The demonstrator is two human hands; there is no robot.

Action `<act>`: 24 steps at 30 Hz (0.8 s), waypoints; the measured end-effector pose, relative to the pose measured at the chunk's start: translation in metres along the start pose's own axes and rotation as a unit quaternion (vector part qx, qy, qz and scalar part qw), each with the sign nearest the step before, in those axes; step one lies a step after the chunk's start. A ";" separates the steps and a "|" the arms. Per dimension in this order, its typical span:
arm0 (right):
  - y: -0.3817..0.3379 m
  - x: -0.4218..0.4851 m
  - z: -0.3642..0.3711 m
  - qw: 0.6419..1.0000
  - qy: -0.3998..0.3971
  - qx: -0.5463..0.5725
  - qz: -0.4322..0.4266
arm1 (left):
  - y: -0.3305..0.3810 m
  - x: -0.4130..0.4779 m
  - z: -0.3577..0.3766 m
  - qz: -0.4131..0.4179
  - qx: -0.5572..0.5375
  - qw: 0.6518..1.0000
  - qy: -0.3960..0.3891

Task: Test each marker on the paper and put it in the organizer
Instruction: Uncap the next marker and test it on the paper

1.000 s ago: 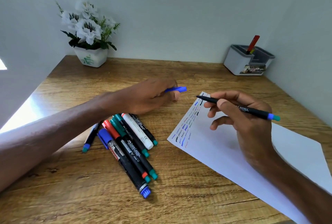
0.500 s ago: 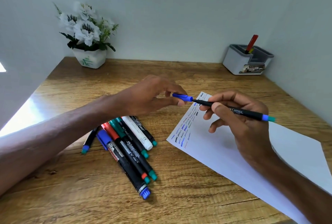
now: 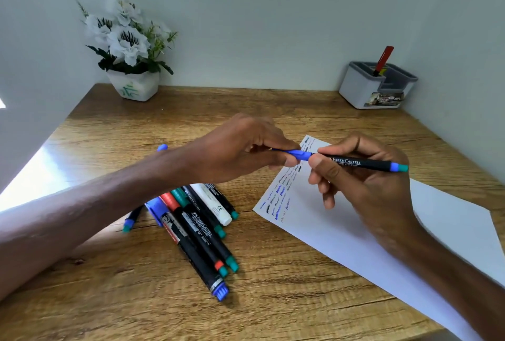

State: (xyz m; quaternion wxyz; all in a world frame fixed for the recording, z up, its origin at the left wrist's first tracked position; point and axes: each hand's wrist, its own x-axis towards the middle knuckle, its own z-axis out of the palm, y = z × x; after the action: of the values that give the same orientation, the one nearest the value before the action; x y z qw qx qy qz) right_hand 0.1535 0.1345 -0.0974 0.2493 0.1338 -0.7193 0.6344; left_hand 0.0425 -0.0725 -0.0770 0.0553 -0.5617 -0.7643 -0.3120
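Capping the black marker (image 3: 360, 163) above the far corner of the paper (image 3: 355, 226).

The left hand (image 3: 246, 146) pinches the blue cap (image 3: 299, 154). The right hand (image 3: 366, 176) grips the marker barrel, and cap meets tip over the scribbled edge. Full seating cannot be confirmed. Likely best: keep cap and barrel in one line and press straight until it stops, with no sideways lever. The organizer (image 3: 363, 89) stands well apart, back right. Other markers (image 3: 196, 220) lie piled left of the paper.
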 end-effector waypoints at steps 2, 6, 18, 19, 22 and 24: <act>0.001 0.000 0.000 1.000 -0.009 -0.002 -0.011 | 0.002 0.001 -0.001 -0.017 -0.035 0.999 -0.015; -0.001 -0.002 -0.001 1.000 -0.014 0.007 -0.019 | 0.006 0.001 -0.003 -0.033 -0.094 0.994 -0.036; -0.001 0.002 -0.012 0.993 0.027 -0.118 -0.005 | -0.006 0.003 -0.014 -0.145 -0.222 0.949 0.174; -0.001 0.003 -0.013 0.988 0.027 -0.152 -0.008 | -0.002 0.005 -0.013 -0.142 -0.228 0.947 0.178; 0.001 0.001 -0.012 0.971 0.025 -0.238 -0.019 | 0.006 0.008 -0.005 -0.127 -0.248 0.942 0.187; 0.000 0.001 -0.010 0.959 0.024 -0.283 -0.024 | 0.012 0.011 -0.003 -0.118 -0.252 0.943 0.184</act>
State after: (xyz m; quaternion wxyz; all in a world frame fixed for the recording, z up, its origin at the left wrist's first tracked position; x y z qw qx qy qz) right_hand 0.1552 0.1446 -0.0959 0.3094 0.0600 -0.8598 0.4018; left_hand 0.0489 -0.0629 -0.0649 0.0143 -0.3963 -0.6981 -0.5962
